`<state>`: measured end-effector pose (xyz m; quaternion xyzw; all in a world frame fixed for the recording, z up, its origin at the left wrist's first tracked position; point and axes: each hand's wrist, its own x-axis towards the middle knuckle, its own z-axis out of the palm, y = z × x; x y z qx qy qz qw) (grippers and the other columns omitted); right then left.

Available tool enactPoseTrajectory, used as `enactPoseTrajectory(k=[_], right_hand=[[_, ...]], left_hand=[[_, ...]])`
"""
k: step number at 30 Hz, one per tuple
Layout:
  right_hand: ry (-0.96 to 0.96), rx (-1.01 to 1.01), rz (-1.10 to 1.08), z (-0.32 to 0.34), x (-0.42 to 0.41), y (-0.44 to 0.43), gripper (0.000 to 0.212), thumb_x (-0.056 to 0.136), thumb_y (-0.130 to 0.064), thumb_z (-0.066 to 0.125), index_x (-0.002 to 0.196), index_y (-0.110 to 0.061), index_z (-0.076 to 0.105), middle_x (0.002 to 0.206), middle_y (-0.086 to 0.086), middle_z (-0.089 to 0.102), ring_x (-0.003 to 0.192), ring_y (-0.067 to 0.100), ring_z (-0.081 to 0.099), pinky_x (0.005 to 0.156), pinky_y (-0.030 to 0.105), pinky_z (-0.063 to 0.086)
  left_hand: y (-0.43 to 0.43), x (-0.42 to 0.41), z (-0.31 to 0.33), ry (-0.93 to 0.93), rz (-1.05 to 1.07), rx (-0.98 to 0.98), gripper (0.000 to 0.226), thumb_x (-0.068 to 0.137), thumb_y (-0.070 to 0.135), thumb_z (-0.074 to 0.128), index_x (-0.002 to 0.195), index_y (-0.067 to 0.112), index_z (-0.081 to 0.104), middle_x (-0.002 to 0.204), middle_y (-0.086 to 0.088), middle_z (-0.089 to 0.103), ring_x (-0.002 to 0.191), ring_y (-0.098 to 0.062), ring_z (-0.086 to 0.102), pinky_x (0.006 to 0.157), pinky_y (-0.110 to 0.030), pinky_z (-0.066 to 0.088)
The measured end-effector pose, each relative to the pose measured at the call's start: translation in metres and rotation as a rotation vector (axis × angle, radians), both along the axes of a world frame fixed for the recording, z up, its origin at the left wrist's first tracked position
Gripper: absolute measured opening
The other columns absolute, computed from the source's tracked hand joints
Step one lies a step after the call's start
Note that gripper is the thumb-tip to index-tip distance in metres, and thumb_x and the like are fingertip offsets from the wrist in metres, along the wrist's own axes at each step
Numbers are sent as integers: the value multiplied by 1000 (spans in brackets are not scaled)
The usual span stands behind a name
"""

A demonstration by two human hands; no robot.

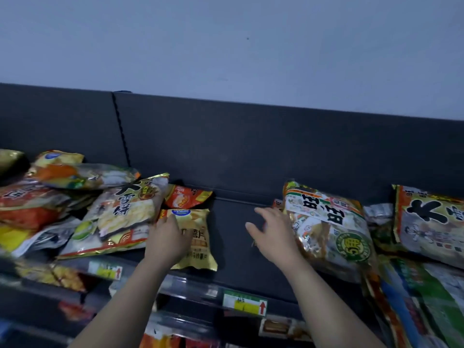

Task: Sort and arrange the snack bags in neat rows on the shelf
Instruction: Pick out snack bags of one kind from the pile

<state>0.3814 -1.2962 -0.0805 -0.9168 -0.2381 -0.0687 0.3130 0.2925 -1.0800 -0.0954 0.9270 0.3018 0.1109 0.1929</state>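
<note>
While your left hand (170, 238) rests flat on the gold bag (198, 237), your right hand (273, 231) hovers spread, empty. Likely next: square it up.

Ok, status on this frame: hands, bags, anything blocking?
Left hand flat on small gold bag. Right hand open beside big rice-cracker bag. Nothing on the shelf between them.
</note>
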Motion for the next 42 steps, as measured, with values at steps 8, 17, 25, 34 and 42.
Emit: enactPoseTrajectory(k=[8, 17, 25, 34, 42], right_hand=[[491, 33, 236, -26, -15, 74, 59, 95, -41, 55, 148, -23, 35, 151, 1, 38, 135, 16, 39, 101, 21, 33], [388, 110, 157, -6, 23, 122, 45, 97, -32, 54, 140, -20, 48, 132, -2, 56, 109, 10, 55, 79, 18, 40], [383, -36, 126, -12, 53, 182, 36, 95, -25, 56, 131, -21, 57, 118, -2, 62, 101, 18, 64, 87, 40, 55], [206, -53, 112, -11, 62, 191, 13, 92, -28, 62, 85, -23, 73, 86, -14, 67, 79, 7, 63, 76, 35, 57], [-199, 151, 71, 23, 28, 154, 12, 92, -23, 64, 83, -16, 69, 90, -11, 57, 78, 5, 58, 71, 23, 49]], left_hand=[[25, -6, -5, -6, -37, -240, 41, 93, 33, 59, 127, 11, 51, 124, -10, 60, 108, -25, 59, 84, -33, 48], [82, -5, 24, -261, -33, 51, 58, 87, 43, 65, 134, 11, 52, 136, -8, 54, 123, -26, 49, 99, -35, 40], [143, -8, 0, 156, 122, 19, 110, 67, 89, 46, 153, 29, 14, 162, -10, 10, 147, -36, 11, 117, -55, 14], [147, -5, -6, 184, 96, 75, 104, 72, 88, 37, 154, 30, 10, 163, -13, 3, 148, -37, 5, 118, -55, 12], [145, -5, -11, 112, 102, 32, 97, 78, 83, 38, 155, 31, 9, 163, -13, -2, 149, -36, -2, 118, -55, 4]])
